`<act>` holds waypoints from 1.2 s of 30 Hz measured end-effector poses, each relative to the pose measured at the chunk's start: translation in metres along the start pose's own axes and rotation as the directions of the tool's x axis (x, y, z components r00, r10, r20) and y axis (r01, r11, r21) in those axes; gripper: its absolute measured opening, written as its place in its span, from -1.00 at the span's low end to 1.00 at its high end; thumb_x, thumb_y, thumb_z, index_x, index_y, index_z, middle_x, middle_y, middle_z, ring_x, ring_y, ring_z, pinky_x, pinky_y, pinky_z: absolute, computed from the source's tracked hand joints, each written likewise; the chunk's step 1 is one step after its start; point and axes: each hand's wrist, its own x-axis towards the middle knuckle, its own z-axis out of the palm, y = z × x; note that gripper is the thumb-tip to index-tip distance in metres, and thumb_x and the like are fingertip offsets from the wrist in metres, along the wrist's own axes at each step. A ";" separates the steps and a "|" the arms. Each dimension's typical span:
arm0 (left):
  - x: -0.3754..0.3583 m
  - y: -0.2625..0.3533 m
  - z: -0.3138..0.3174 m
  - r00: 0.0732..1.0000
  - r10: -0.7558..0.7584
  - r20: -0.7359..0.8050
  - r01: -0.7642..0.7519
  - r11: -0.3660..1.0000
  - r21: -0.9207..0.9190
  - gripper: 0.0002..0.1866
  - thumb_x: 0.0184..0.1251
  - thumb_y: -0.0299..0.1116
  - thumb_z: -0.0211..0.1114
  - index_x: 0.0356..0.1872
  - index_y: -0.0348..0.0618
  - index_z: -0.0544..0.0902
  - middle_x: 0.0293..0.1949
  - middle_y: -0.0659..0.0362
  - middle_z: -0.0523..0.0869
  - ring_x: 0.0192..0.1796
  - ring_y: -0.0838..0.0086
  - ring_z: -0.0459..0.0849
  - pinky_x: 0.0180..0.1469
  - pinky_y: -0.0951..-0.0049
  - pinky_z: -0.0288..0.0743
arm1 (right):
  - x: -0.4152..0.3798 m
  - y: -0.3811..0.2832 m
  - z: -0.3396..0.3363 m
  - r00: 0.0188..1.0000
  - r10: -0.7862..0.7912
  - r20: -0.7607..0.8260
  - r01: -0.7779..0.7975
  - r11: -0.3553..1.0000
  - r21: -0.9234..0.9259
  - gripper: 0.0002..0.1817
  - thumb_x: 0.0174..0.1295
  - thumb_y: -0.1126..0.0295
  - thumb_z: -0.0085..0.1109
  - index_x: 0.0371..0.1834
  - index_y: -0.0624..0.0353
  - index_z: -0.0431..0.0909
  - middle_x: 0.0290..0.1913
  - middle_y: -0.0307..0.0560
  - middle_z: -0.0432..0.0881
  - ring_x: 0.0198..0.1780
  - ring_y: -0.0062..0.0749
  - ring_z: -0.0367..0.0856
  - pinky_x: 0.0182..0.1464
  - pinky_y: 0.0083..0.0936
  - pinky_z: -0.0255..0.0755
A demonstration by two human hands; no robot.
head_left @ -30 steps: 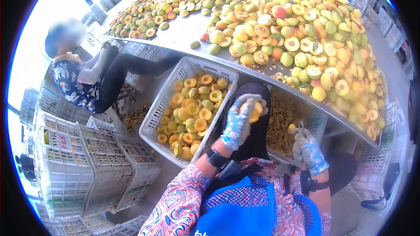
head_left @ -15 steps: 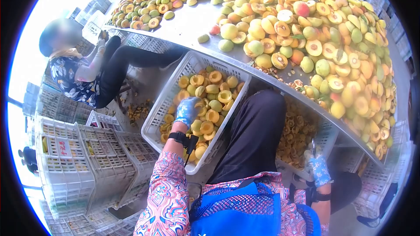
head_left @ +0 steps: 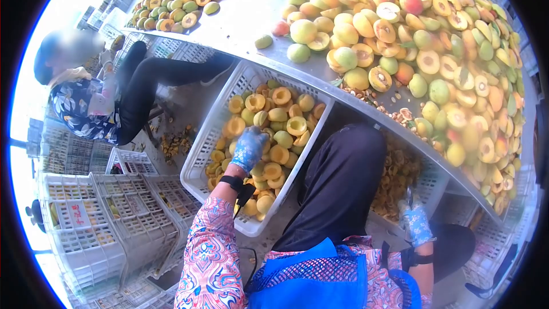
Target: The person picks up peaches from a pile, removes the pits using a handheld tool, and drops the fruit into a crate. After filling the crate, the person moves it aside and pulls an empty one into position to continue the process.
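My left hand (head_left: 249, 147), in a blue patterned glove, is over the fruit halves (head_left: 278, 154) in a white crate (head_left: 191, 163). Its fingers are curled and turned away, so what they hold, if anything, is hidden. At the right, my right hand (head_left: 416, 222), also gloved, is closed round a small metal tool (head_left: 409, 196) that points up. Beside that hand, below the table edge, lies another crate's load of fruit pieces (head_left: 393, 183). Pitted and whole fruit (head_left: 434, 62) is heaped on the metal table (head_left: 274, 54).
A co-worker (head_left: 86, 103) sits at the left with a fruit piece in hand. Stacked white crates (head_left: 83, 223) stand at the lower left. The table's metal edge (head_left: 366, 113) runs diagonally above my knees. Fruit scraps (head_left: 174, 142) lie on the floor.
The view has shifted slightly. My left hand has moved a little right over the crate, its fingers now curled in. My right hand stays in about the same place with the tool.
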 end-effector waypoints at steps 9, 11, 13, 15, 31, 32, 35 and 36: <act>0.006 0.002 -0.021 0.957 -0.017 0.289 0.012 1.000 0.016 -0.75 0.09 -0.50 0.20 -0.17 -0.13 0.67 -0.07 -0.08 0.54 0.07 0.00 0.50 0.08 0.16 0.49 | 0.005 0.001 0.004 1.000 0.004 0.026 0.001 0.983 -0.185 -0.47 0.33 0.29 0.05 0.37 0.07 0.25 -0.59 -0.31 0.37 -0.66 -0.63 0.30 -0.63 -0.59 0.21; 0.010 -0.004 -0.014 0.951 -0.001 0.310 -0.005 1.000 0.019 -0.76 0.08 -0.50 0.20 -0.19 -0.14 0.67 -0.06 -0.08 0.54 0.06 0.01 0.51 0.08 0.15 0.50 | 0.001 -0.004 0.006 0.997 0.042 0.057 -0.038 0.996 -0.080 -0.43 0.33 0.27 0.06 0.41 0.06 0.22 -0.55 -0.27 0.42 -0.63 -0.61 0.34 -0.61 -0.58 0.24; 0.011 -0.009 -0.009 0.944 0.015 0.328 -0.022 1.000 0.018 -0.78 0.06 -0.49 0.21 -0.22 -0.15 0.66 -0.06 -0.07 0.54 0.05 0.01 0.52 0.07 0.15 0.51 | 0.001 -0.006 0.007 0.999 0.020 0.031 -0.015 0.985 -0.171 -0.42 0.33 0.27 0.06 0.42 0.06 0.21 -0.53 -0.24 0.45 -0.62 -0.59 0.37 -0.60 -0.56 0.26; 0.010 -0.012 -0.010 0.958 0.065 0.279 -0.060 0.998 -0.026 -0.83 0.03 -0.49 0.25 -0.30 -0.19 0.64 -0.12 -0.06 0.56 -0.01 0.03 0.55 0.01 0.16 0.51 | 0.001 -0.009 0.008 1.000 -0.005 0.009 0.007 0.965 -0.263 -0.41 0.33 0.26 0.07 0.42 0.06 0.21 -0.50 -0.21 0.47 -0.61 -0.57 0.39 -0.58 -0.54 0.28; 0.141 0.090 0.015 0.953 0.208 -0.219 -0.284 0.864 -0.417 -0.69 0.20 -0.32 0.32 -0.05 -0.19 0.62 -0.11 -0.08 0.67 -0.10 -0.01 0.63 0.03 0.18 0.50 | 0.014 0.008 -0.001 0.998 0.042 0.041 -0.026 0.943 -0.331 -0.57 0.31 0.33 0.00 0.24 0.19 0.36 -0.55 -0.18 0.47 -0.64 -0.50 0.41 -0.59 -0.52 0.31; 0.147 0.077 0.022 0.965 0.163 -0.205 -0.224 0.918 -0.327 -0.71 0.19 -0.35 0.29 -0.06 -0.17 0.63 -0.10 -0.12 0.65 -0.08 -0.03 0.61 0.03 0.15 0.50 | 0.015 0.007 -0.001 0.999 0.041 0.032 -0.029 0.950 -0.312 -0.60 0.31 0.33 0.00 0.20 0.20 0.38 -0.56 -0.18 0.47 -0.64 -0.49 0.41 -0.59 -0.51 0.31; 0.132 0.037 0.023 0.975 -0.108 -0.196 0.100 0.994 -0.052 -0.51 0.14 -0.09 0.33 0.11 -0.01 0.57 0.17 -0.07 0.53 0.30 -0.05 0.35 0.34 -0.06 0.14 | 0.022 -0.001 0.003 0.999 -0.026 0.034 0.038 0.908 -0.417 -0.61 0.33 0.33 0.01 0.19 0.21 0.39 -0.49 -0.13 0.50 -0.63 -0.48 0.41 -0.59 -0.51 0.31; 0.120 0.023 0.027 0.968 -0.178 -0.175 0.187 0.981 0.039 -0.40 0.14 0.02 0.33 0.21 0.04 0.52 0.25 -0.05 0.47 0.39 -0.09 0.26 0.40 -0.15 0.02 | 0.033 0.009 0.004 0.999 -0.011 0.036 0.025 0.904 -0.428 -0.61 0.33 0.33 0.01 0.19 0.21 0.39 -0.49 -0.13 0.50 -0.63 -0.48 0.41 -0.59 -0.51 0.31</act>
